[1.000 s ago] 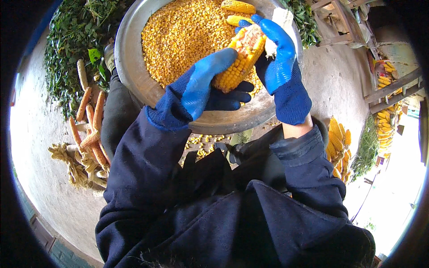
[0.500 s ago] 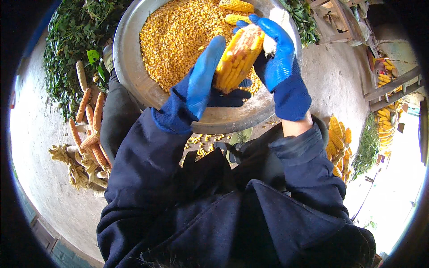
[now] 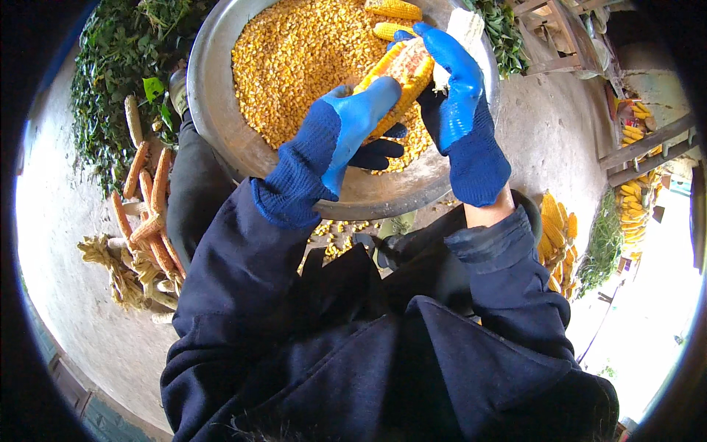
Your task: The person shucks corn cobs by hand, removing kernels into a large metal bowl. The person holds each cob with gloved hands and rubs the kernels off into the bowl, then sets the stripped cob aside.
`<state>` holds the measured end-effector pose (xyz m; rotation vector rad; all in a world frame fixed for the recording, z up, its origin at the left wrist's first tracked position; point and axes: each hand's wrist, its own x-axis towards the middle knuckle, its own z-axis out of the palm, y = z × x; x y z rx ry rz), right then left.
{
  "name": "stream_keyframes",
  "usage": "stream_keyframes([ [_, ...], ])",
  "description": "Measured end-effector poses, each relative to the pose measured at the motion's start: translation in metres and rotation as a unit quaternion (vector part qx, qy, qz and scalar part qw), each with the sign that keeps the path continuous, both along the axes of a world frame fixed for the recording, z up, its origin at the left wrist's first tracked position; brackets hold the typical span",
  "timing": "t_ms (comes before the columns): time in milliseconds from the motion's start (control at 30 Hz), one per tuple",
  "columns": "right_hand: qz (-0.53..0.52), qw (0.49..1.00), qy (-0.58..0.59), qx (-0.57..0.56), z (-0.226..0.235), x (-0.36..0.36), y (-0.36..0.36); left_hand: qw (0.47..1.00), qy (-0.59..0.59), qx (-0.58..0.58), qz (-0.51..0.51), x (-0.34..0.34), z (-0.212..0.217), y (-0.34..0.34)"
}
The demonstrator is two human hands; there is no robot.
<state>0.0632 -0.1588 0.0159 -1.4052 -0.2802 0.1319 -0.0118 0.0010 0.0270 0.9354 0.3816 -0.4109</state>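
My left hand (image 3: 361,121), in a blue coated glove, is closed on the lower end of a yellow ear of corn (image 3: 414,65), its thumb pressed along the near side. The ear slants up to the right, and part of its upper face is stripped of kernels. My right hand (image 3: 458,85), gloved alike, grips the upper part. Behind the right hand a pale bare cob (image 3: 465,28) shows in part; whether that hand touches it I cannot tell. Both hands are above a large metal basin (image 3: 206,103) of loose corn kernels (image 3: 291,62).
Two whole ears (image 3: 394,9) lie at the basin's far side. Stripped reddish cobs (image 3: 151,214) and dry husks (image 3: 121,272) are on the floor at left, below green leafy plants (image 3: 110,96). Yellow ears (image 3: 556,236) are heaped at right, near a wooden frame (image 3: 648,147).
My left hand has moved up and right, its thumb now bent over onto the ear instead of lying upright beside it. The right hand stays nearly in place.
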Motion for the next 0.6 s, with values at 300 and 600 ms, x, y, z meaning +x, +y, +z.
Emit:
stream_keyframes([
  [300, -0.006, 0.981, -0.152, -0.119, 0.008, -0.022, 0.006, 0.991, 0.011, 0.114, -0.068, 0.003, -0.01, 0.006],
  [600, -0.023, 0.991, 0.104, 0.086, -0.002, 0.006, -0.004, 0.99, -0.093, 0.099, 0.042, -0.002, -0.009, -0.007],
])
